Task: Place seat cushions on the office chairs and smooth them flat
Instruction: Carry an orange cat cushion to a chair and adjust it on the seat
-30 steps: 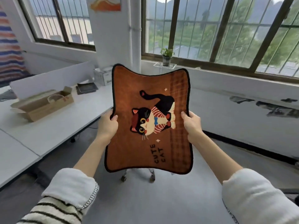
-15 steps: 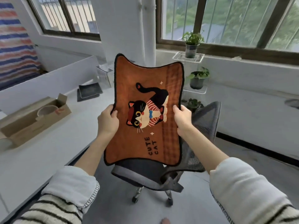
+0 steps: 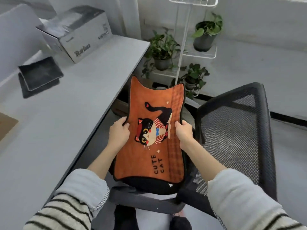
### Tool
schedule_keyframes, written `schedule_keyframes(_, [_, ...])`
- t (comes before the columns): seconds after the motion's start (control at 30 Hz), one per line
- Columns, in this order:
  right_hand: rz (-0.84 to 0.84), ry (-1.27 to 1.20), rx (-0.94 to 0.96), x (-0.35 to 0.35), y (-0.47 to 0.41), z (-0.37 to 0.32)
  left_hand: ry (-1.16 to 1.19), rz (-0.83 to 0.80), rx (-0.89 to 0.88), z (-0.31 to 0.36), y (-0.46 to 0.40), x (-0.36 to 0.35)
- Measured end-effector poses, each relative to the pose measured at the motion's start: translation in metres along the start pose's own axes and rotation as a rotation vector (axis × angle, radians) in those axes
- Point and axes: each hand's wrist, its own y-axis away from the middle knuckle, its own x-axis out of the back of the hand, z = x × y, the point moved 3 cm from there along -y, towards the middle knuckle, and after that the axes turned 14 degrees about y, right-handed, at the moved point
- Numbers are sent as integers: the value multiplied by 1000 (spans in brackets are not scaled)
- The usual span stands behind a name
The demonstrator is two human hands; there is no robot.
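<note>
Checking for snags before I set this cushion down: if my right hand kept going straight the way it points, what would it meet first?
The right hand, gripping the cushion, points ahead and down; likely the chair seat under the cushion, though depth is unclear.

there is only one view, from a wide-angle camera on the person's head. it looks forward and steeply down, along both forearms, so no second view shares the scene. the camera is near: the left hand [image 3: 120, 132] and the right hand [image 3: 184, 132] are in the middle, and the striped sleeves fill the lower corners. beyond the fingertips the view reaches the white wire plant shelf [image 3: 196, 53] at the wall. left of the fingers is the long grey desk top [image 3: 69, 103], right of them the black mesh chair back [image 3: 235, 130]. straight lines bend near the edges.
</note>
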Motion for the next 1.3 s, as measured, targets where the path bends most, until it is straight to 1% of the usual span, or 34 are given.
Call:
schedule_keyframes(0.13, [59,38,-159,-35,-33,42,-85,-197,19,-51,-50,-26])
schedule_keyframes(0.2, [128,70,-225,-49,-46,63,-135,-270,22,-76,-70,-36])
schedule_keyframes(0.27, [169,108,-285,-64,-62,86,-187,-295,67,-107,-90,-43])
schedule_keyframes(0.33, [172,94,-334,-74,-72,107,-205,-341,68,-134,-105,-48])
schedule_keyframes(0.43, [192,83,-382,-77,-89,138,-179,-397,80,-169,-124,-58])
schedule_keyframes(0.5, [221,81,-391,-76,-99,154,-119,-396,107,-186,-134,-64])
schedule_keyframes(0.67, [319,107,-409,-76,-122,173,-10,-311,196,-216,-164,-77])
schedule_keyframes(0.77, [383,160,-444,-74,-138,180,31,-265,256,-232,-182,-83])
schedule_keyframes(0.83, [426,202,-419,-73,-147,181,55,-239,275,-236,-188,-83])
schedule_keyframes(0.97, [485,299,-425,-77,-161,186,62,-206,285,-245,-198,-87])
schedule_keyframes(1.13, [404,466,-597,-73,-167,197,-32,-227,298,-256,-207,-90])
schedule_keyframes(1.2, [379,480,-643,-72,-168,204,-106,-214,318,-260,-210,-90])
schedule_keyframes(1.3, [365,473,-695,-72,-168,209,-139,-166,334,-260,-210,-91])
